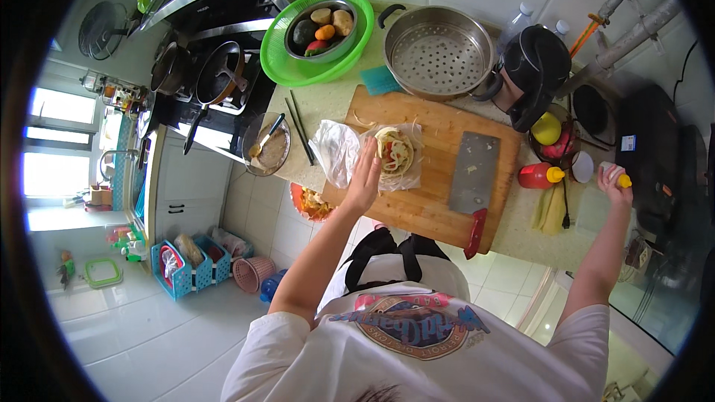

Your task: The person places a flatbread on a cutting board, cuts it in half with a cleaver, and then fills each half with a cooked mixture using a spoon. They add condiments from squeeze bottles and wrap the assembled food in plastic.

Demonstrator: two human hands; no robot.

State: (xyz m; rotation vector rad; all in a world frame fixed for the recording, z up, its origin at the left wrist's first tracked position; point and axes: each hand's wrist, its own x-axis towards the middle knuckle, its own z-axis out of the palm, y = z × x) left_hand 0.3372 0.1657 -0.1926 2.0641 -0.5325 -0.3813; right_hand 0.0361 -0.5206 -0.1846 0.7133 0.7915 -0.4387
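My left hand (365, 176) lies with its fingers stretched out at the left edge of a round flatbread topped with shredded vegetables (395, 152). Under the flatbread is a thin translucent sheet (410, 176) on the wooden cutting board (432, 212). To the hand's left lies a crumpled white plastic bag (334, 150). Out at the far right, my right hand (615, 187) is wrapped round a squeeze bottle (624, 180) with a yellow cap; most of its body is hidden. Nearby lies a red squeeze bottle (540, 175), also yellow-capped.
A cleaver (474, 171) lies on the board's right side, its red handle over the front edge. Behind stand a steamer pot (439, 52), a black-lidded appliance (535, 63) and a green basket (320, 74). Chopsticks (299, 126) and a bowl (266, 160) lie left, near the stove.
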